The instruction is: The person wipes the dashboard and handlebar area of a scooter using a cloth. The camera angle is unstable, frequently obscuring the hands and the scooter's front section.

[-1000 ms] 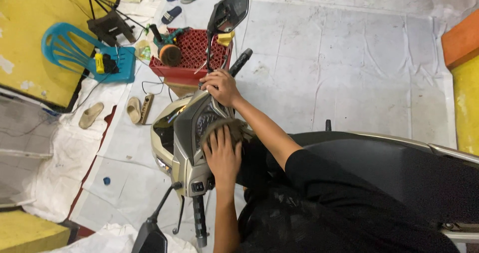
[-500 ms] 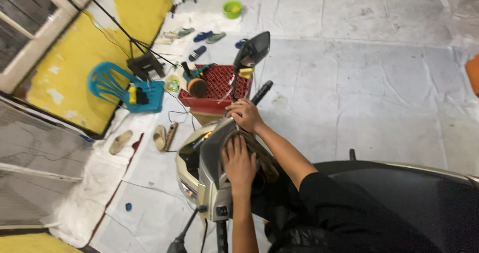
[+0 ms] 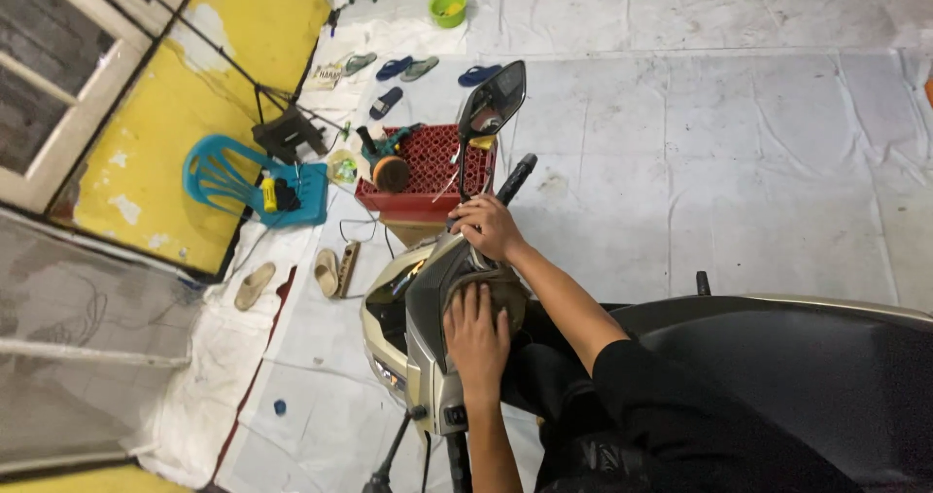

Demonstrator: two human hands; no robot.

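I sit on a scooter (image 3: 394, 303) with a beige and dark front. My left hand (image 3: 476, 333) lies flat, fingers slightly spread, on the dark handlebar panel (image 3: 432, 289); nothing shows in it. My right hand (image 3: 486, 228) is curled over the panel's upper edge, at the foot of the mirror stem. The mirror (image 3: 493, 99) stands above that hand, with the black handlebar grip (image 3: 516, 177) just beside it. The black seat (image 3: 777, 357) stretches to the right.
A red crate (image 3: 428, 177) with tools stands in front of the scooter. A blue plastic chair (image 3: 228, 177) stands by the yellow wall. Sandals (image 3: 255, 286) and slippers (image 3: 398, 67) lie on white floor sheets, a green bowl (image 3: 447, 7) farther off.
The view has swung, so more of the wall and far floor shows. My left hand has shifted a little on the panel. My right hand keeps its hold.
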